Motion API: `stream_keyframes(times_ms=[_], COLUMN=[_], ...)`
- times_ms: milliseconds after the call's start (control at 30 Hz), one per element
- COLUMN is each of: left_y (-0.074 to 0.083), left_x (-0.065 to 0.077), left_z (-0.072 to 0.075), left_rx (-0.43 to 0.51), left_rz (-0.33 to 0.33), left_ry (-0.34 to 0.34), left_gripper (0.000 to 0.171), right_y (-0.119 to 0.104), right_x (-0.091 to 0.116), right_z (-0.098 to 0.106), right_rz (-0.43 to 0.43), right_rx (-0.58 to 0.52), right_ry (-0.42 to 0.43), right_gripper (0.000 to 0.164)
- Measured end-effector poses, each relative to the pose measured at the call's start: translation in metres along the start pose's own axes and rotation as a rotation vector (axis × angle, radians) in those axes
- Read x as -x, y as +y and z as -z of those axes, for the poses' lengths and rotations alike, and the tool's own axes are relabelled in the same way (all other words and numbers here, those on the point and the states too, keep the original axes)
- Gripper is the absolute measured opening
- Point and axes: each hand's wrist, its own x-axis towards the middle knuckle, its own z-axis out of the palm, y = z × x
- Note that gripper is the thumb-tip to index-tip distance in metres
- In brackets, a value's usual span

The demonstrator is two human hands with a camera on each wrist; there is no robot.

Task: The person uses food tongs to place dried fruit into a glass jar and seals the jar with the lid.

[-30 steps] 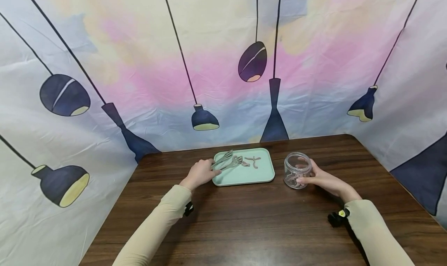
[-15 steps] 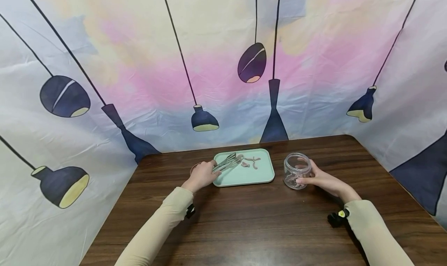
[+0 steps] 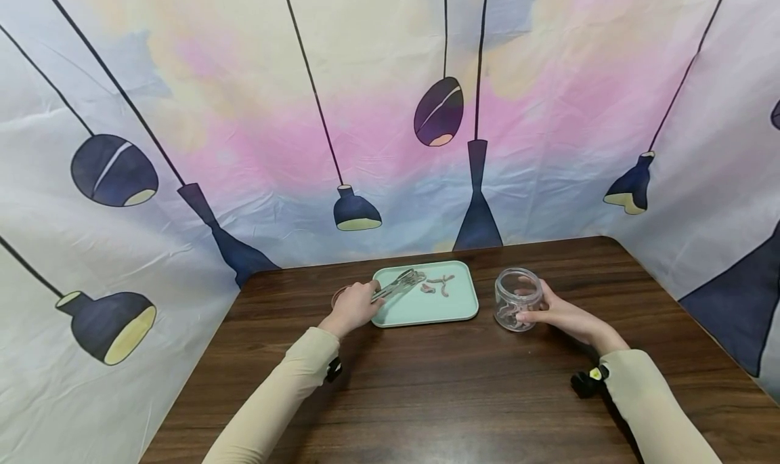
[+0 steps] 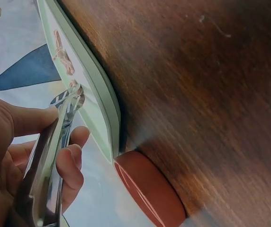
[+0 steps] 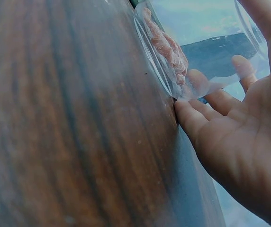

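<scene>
Metal tongs point(image 3: 397, 286) sit pinched between thumb and curled fingers of left hand point(image 3: 353, 308), tips ahead of fingertips, over pale-green tray point(image 3: 439, 309). Pinkish strips point(image 3: 444, 290) lie beyond those fingers. Round reddish disc point(image 4: 157, 182) rests on wooden table point(image 3: 439, 383) near left fingers. Right hand point(image 3: 563, 315) curves thumb and fingers around clear jar point(image 3: 507, 303); pinkish pieces point(image 5: 166, 47) inside, near fingertips.

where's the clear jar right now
In the head view, the clear jar stands on the table right of the green tray, held by the right hand.
</scene>
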Motion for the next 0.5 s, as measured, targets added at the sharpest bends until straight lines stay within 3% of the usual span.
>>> stream_keyframes(times_ms=[233, 500], left_y=[-0.0005, -0.0019], left_x=[0.0011, 0.0012], left_z=[-0.0015, 0.0022], left_rx=[-0.022, -0.025], left_rz=[-0.027, -0.006], left_ry=[0.039, 0.053], left_gripper=[0.027, 0.03], right_y=[-0.0008, 0.003], right_x=[0.0003, -0.0016], right_z=[0.0012, 0.0005], right_rz=[0.004, 0.014], right_rx=[0.01, -0.012], right_ry=[-0.003, -0.004], right_gripper=[0.087, 0.086])
